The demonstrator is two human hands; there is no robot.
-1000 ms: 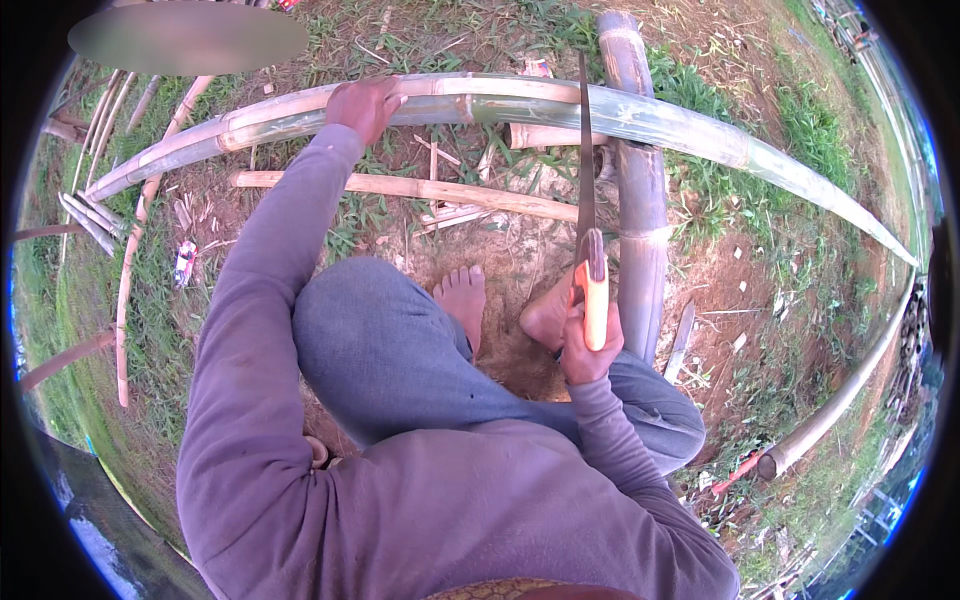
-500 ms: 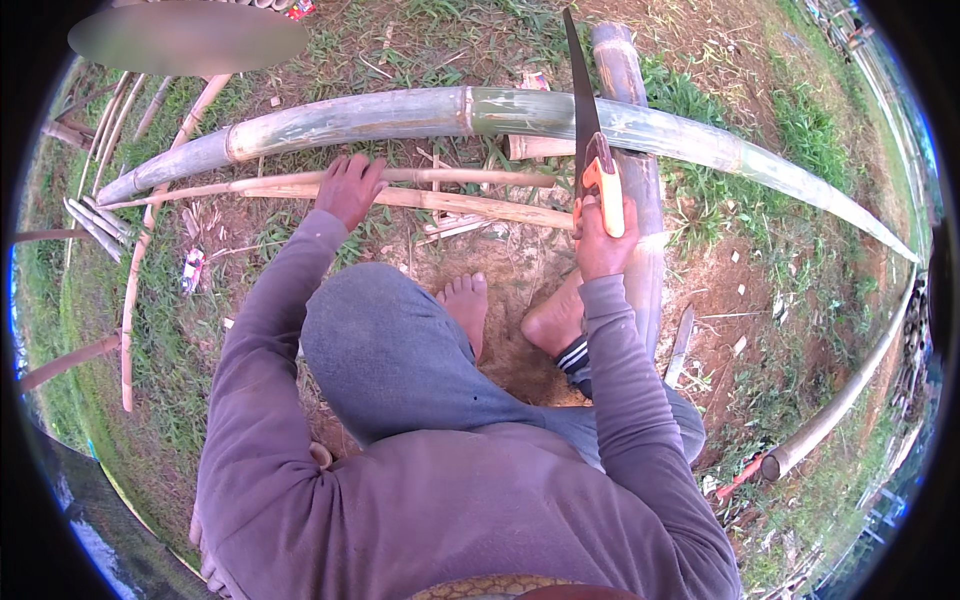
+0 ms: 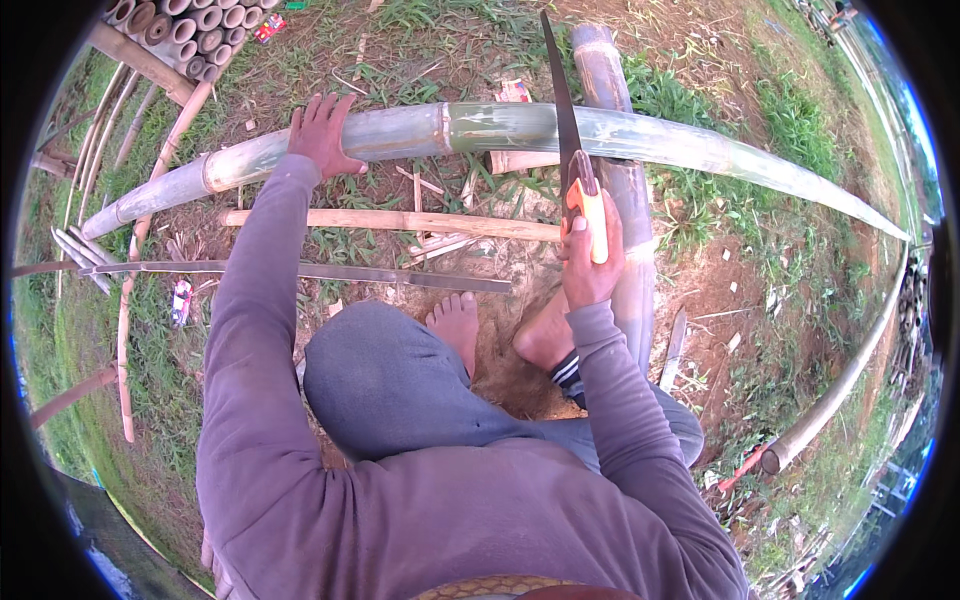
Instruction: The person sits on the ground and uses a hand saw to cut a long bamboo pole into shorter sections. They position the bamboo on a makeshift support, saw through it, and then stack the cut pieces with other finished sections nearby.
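Left hand (image 3: 322, 133) pressed flat, fingers spread, on the green bamboo pole (image 3: 480, 128); right hand (image 3: 588, 262) fingers clenched round the orange-handled saw (image 3: 572, 150) — blade across the pole. Sawing step, judged; next, steady strokes.

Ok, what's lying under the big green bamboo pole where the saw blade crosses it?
Under the green bamboo pole a thicker grey pole runs crosswise, supporting it, with a short cut piece beside. The saw, held by the right hand, covers their contact; the left hand presses the pole.
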